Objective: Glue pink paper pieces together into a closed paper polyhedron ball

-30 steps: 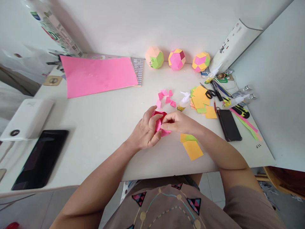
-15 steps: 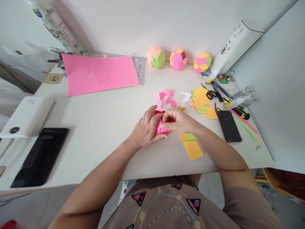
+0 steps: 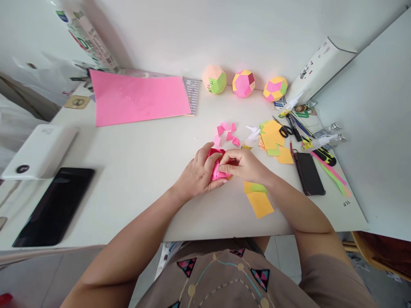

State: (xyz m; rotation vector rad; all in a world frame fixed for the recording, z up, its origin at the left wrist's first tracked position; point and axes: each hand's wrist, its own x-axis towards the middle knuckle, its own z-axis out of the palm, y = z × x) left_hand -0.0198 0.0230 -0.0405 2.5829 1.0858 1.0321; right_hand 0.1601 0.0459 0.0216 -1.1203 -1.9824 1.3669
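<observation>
A pink folded-paper piece (image 3: 215, 171), its inside partly showing, sits between my two hands above the table. My left hand (image 3: 199, 172) wraps round it from the left, thumb below and fingers over the top. From the right, my right hand (image 3: 242, 164) pinches the piece's near side with thumb and forefinger; the fingers hide the exact spot. Small pink folded paper bits (image 3: 229, 135) lie just beyond the hands. A glue bottle (image 3: 251, 139) with a white nozzle lies beside them. Orange and green sticky notes (image 3: 260, 204) rest under my right forearm.
Three paper balls, including a peach-and-green one (image 3: 214, 80), stand along the wall. A pink sheet (image 3: 141, 100) lies at back left. Stacked sticky notes (image 3: 272, 136), scissors (image 3: 285, 130) and a black phone (image 3: 308, 174) are on the right. A power bank (image 3: 40, 149) and dark tablet (image 3: 54, 207) sit left.
The camera view has shifted slightly. Both hands stay on the pink paper piece in nearly the same pose, with only slight finger movement.
</observation>
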